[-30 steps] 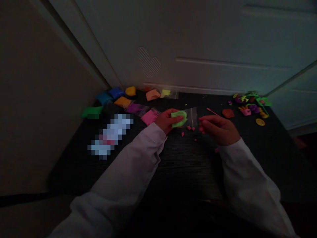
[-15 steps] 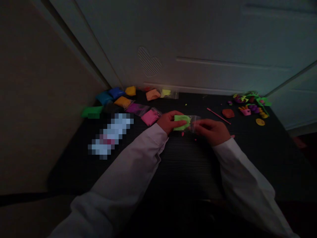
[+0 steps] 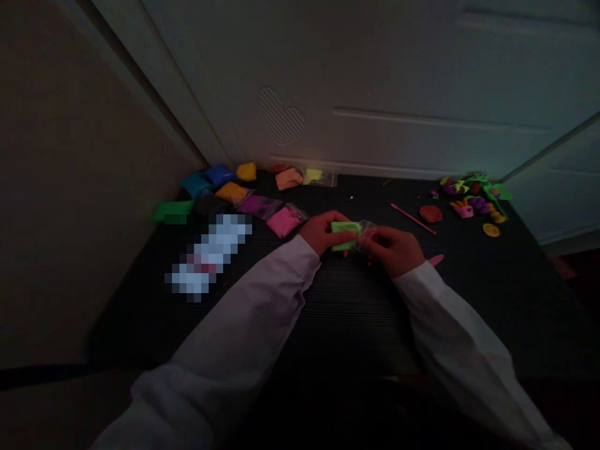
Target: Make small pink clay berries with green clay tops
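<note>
Between my hands is a small clear zip bag of light green modelling clay (image 3: 343, 240). My left hand (image 3: 323, 232) grips its clay-filled end, thumb across the front. At the bag's clear open end, the fingers of my right hand (image 3: 396, 249) are pinched on the plastic. Small pink clay bits (image 3: 345, 254) lie on the table just below the bag, partly covered. A thin pink modelling stick (image 3: 412, 218) rests beyond my right hand, and a wider pink tool (image 3: 435, 260) shows beside my right sleeve.
Bagged clay in several colours lines the back left, including a pink bag (image 3: 284, 221) and a blue bag (image 3: 220, 175). A blurred-out pale item (image 3: 210, 256) lies at left. Finished clay figures (image 3: 478, 197) crowd the back right near a red-brown lump (image 3: 430, 214). A white panel (image 3: 398, 81) stands behind.
My right hand has moved left onto the bag's clear end and now pinches it. The bag has shifted slightly right and down with my left hand, uncovering the pink stick.
</note>
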The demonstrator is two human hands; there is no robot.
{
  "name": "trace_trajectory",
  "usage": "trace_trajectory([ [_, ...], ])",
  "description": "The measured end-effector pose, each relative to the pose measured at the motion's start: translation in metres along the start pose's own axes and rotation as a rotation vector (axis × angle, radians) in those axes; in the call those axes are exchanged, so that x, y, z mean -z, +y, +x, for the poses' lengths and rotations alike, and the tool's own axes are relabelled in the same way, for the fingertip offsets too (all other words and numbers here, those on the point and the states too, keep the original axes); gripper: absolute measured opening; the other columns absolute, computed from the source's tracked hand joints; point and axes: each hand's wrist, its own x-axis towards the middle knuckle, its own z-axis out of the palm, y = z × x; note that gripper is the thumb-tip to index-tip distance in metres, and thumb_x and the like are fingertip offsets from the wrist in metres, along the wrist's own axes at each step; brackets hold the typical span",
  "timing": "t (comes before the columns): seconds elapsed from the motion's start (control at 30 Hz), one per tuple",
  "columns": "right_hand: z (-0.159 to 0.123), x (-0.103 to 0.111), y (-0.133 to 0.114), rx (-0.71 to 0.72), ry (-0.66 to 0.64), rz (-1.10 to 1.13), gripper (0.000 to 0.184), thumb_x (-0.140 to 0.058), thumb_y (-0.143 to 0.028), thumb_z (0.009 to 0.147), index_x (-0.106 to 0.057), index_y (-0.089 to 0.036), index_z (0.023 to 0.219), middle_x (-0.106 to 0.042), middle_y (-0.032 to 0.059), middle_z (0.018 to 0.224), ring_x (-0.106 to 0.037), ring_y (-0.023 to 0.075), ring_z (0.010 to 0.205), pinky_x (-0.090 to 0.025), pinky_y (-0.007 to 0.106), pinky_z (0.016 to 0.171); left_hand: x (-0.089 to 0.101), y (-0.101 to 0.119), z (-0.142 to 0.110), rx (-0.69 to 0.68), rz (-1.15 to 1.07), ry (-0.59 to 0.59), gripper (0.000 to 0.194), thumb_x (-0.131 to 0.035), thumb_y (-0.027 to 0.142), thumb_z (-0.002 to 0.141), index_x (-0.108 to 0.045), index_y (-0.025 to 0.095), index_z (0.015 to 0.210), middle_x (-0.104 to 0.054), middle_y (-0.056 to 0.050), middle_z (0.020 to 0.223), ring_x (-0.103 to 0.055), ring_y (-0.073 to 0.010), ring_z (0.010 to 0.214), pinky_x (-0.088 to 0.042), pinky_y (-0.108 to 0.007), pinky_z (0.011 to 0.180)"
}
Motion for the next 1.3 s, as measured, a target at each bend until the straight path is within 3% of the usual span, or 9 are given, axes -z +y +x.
trace_trajectory([
  [0.3, -0.002, -0.002, -0.002, 0.097, -0.016, -0.100, 0.020, -0.055, -0.035, 0.069, -0.061, -0.018, 0.076, -0.059, -0.0004, 0.061, -0.053, 0.0108, 0.054, -0.040, 0.025, 0.053, 0.001, 0.000, 0.001, 0.061, -0.006, 0.038, 0.028, -0.069, 0.022, 0.054, -0.051, 0.014, 0.073, -0.058, 0.004, 0.060, -0.055, -0.0084, 0.047, -0.047, -0.024, 0.047],
  [0.4, -0.001, -0.002, -0.004, 0.063, -0.035, 0.008, 0.017, -0.056, -0.032, 0.067, -0.058, -0.017, 0.073, -0.056, -0.0014, 0.060, -0.050, 0.0092, 0.053, -0.040, 0.024, 0.051, -0.001, -0.001, 0.001, 0.060, -0.067, 0.037, 0.028, -0.070, 0.020, 0.054, -0.050, 0.014, 0.073, -0.058, 0.004, 0.059, -0.054, -0.0082, 0.046, -0.047, -0.024, 0.045],
  [0.53, 0.001, 0.002, -0.008, -0.078, -0.059, 0.337, 0.016, -0.060, -0.030, 0.064, -0.054, -0.017, 0.069, -0.050, -0.0056, 0.050, -0.043, 0.0054, 0.040, -0.034, 0.020, 0.040, -0.003, 0.004, 0.001, 0.043, -0.164, 0.039, 0.027, -0.069, 0.020, 0.054, -0.048, 0.014, 0.071, -0.059, 0.004, 0.057, -0.055, -0.0108, 0.044, -0.046, -0.026, 0.042],
  [0.73, 0.002, 0.008, -0.015, -0.210, -0.061, 0.748, 0.015, -0.063, -0.026, 0.060, -0.052, -0.018, 0.066, -0.056, -0.0052, 0.052, -0.045, 0.0048, 0.039, -0.035, 0.018, 0.036, 0.002, 0.013, 0.003, 0.042, -0.281, 0.204, 0.031, -0.071, 0.018, 0.048, -0.049, 0.012, 0.069, -0.057, 0.004, 0.055, -0.053, -0.0077, 0.045, -0.042, -0.019, 0.042],
  [0.97, 0.004, 0.014, -0.011, -0.368, -0.185, 0.888, 0.015, -0.063, -0.023, 0.060, -0.052, -0.018, 0.069, -0.064, -0.0026, 0.063, -0.058, 0.0068, 0.052, -0.045, 0.016, 0.045, 0.004, 0.014, 0.004, 0.055, -0.352, 0.260, 0.033, -0.071, 0.017, 0.046, -0.050, 0.013, 0.071, -0.057, 0.004, 0.060, -0.052, -0.0059, 0.046, -0.039, -0.017, 0.040],
  [1.3, 0.003, 0.015, -0.010, -0.336, -0.218, 0.867, 0.016, -0.062, -0.027, 0.064, -0.050, -0.020, 0.073, -0.065, -0.0030, 0.070, -0.061, 0.0074, 0.059, -0.049, 0.017, 0.051, 0.002, 0.017, 0.003, 0.075, -0.354, 0.294, 0.030, -0.069, 0.015, 0.050, -0.049, 0.012, 0.072, -0.057, 0.003, 0.060, -0.053, -0.0061, 0.048, -0.040, -0.017, 0.042],
])
